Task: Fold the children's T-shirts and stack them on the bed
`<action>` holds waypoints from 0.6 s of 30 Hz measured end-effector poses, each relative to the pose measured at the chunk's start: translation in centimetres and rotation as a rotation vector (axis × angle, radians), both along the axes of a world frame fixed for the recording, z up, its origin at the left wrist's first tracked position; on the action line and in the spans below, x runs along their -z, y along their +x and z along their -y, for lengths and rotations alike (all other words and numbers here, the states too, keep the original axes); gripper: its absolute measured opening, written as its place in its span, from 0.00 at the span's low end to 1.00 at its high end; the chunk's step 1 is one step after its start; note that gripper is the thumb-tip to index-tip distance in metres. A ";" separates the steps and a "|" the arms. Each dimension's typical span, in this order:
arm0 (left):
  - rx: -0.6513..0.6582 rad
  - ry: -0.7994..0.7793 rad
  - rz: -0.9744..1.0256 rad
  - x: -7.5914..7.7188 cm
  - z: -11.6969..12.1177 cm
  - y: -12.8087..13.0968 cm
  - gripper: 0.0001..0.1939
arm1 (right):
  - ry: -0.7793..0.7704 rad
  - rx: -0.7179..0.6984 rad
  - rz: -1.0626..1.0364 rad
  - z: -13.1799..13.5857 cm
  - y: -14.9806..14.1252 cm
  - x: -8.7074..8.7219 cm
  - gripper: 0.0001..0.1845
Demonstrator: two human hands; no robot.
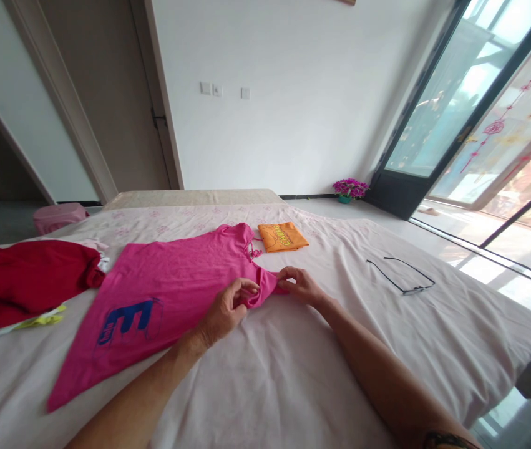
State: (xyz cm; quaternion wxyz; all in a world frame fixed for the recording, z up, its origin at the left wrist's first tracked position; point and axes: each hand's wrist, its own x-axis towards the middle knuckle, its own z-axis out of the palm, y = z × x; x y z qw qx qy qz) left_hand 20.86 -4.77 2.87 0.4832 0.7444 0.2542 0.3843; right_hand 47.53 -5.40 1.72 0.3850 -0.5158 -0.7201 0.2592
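Note:
A bright pink shirt [176, 274] with a dark blue letter print lies spread on the bed, its hem to the left and its neck and sleeves to the right. At the near sleeve, my left hand [231, 305] has thumb and fingers curled together on the cloth. My right hand [300, 285] pinches the sleeve's end between thumb and fingers, a little further right. Just beyond the shirt's neck sits a folded orange garment [282, 237] with yellow lettering.
A heap of red clothing [31, 280] lies on the bed's left, with yellow and white cloth beneath. Black-framed glasses [405, 274] rest on the wrinkled pale sheet [293, 374] to the right. A pink stool [59, 218] and purple flowers [350, 188] stand on the floor beyond.

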 end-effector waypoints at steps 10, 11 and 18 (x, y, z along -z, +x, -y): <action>0.177 0.219 -0.410 -0.6 2.0 0.2 0.24 | -0.049 -0.234 0.296 0.9 2.1 -2.3 0.13; 0.150 0.288 -0.446 -0.7 2.2 0.2 0.26 | -0.034 -0.249 0.320 1.0 2.1 -2.5 0.10; 0.182 0.455 -0.598 -0.2 2.8 0.1 0.20 | -0.105 -0.093 0.075 1.1 1.9 -2.2 0.08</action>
